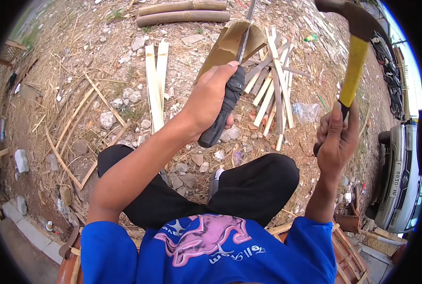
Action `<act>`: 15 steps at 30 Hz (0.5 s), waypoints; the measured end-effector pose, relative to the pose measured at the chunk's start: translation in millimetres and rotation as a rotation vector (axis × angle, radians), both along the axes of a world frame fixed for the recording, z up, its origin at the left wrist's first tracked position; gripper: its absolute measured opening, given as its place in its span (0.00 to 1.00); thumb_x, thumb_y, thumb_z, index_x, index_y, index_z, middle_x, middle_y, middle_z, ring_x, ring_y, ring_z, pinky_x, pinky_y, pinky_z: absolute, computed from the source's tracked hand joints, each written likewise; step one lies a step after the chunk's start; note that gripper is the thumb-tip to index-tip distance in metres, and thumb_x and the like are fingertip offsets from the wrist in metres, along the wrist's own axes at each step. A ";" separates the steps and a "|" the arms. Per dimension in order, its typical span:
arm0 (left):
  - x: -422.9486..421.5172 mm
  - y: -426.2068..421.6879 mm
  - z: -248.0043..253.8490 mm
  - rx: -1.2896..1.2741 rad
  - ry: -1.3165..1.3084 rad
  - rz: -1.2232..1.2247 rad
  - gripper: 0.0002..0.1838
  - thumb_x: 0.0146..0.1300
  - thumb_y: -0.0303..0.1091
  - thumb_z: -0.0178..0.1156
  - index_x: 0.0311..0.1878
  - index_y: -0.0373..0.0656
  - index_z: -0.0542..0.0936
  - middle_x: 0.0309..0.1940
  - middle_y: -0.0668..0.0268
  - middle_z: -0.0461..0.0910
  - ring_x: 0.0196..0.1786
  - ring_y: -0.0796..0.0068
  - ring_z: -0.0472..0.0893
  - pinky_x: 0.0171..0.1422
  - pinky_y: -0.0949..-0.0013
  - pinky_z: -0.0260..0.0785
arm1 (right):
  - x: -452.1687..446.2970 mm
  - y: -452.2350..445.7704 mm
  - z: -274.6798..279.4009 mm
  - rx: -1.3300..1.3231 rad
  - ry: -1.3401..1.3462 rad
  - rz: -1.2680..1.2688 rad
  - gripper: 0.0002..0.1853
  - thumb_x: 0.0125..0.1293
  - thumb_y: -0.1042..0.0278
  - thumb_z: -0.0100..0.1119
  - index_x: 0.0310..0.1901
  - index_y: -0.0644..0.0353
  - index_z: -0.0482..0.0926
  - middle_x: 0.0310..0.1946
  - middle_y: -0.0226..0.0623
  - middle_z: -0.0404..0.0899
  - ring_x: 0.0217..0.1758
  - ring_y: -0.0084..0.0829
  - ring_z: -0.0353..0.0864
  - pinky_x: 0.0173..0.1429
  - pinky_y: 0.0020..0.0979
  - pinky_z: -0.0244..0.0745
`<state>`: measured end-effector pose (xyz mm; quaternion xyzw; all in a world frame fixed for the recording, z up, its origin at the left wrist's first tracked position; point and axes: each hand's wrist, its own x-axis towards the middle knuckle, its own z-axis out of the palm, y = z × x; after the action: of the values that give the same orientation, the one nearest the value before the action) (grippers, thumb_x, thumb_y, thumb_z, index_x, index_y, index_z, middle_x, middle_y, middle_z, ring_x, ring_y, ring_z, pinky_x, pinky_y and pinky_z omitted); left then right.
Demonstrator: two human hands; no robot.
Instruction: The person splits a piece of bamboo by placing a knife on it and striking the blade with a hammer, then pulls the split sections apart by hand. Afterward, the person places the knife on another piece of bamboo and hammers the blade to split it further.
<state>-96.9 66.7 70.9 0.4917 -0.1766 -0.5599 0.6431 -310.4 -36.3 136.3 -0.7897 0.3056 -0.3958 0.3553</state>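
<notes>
My left hand (210, 97) is wrapped round the black, taped handle of a machete (232, 92). Its blade points away from me and crosses the upper end of a split bamboo piece (217, 53); how deep it sits in the bamboo I cannot tell. Part of the bamboo is hidden behind my left hand. On the right, my right hand (336, 137) grips a hammer (355, 68) by its yellow and black handle, raised with the dark head up and apart from the machete.
Beyond the bamboo lie two whole bamboo poles (187, 17). A pile of split strips (275, 85) is on the stony ground to the right, and two pale strips (155, 83) lie to the left. A parked vehicle (400, 175) stands at far right.
</notes>
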 end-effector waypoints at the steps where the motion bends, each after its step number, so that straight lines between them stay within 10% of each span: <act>1: -1.3 -0.5 -1.2 -0.004 0.006 -0.006 0.23 0.71 0.57 0.45 0.44 0.43 0.67 0.27 0.64 0.75 0.11 0.77 0.72 0.15 0.71 0.66 | 1.2 4.0 3.9 0.036 -0.084 0.024 0.21 0.78 0.64 0.47 0.68 0.61 0.65 0.22 0.22 0.64 0.23 0.11 0.61 0.24 0.16 0.55; 6: -6.1 -4.1 -6.2 0.007 0.013 0.023 0.22 0.71 0.56 0.45 0.44 0.45 0.67 0.25 0.62 0.75 0.11 0.78 0.72 0.14 0.73 0.65 | 14.2 2.4 -25.0 -0.114 0.559 0.008 0.20 0.74 0.66 0.52 0.63 0.65 0.70 0.38 0.50 0.82 0.39 0.36 0.81 0.47 0.38 0.74; 15: 0.7 -9.9 -3.2 0.017 0.011 -0.002 0.21 0.71 0.56 0.44 0.40 0.46 0.68 0.22 0.64 0.73 0.11 0.78 0.70 0.16 0.72 0.66 | 26.4 -52.9 21.6 -0.089 -0.125 0.062 0.21 0.76 0.63 0.50 0.65 0.64 0.67 0.21 0.22 0.64 0.20 0.10 0.60 0.22 0.15 0.53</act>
<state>-96.2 56.8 67.7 0.4939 -0.1690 -0.5645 0.6394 -284.0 -89.1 157.9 -0.7876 0.2404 -0.4465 0.3501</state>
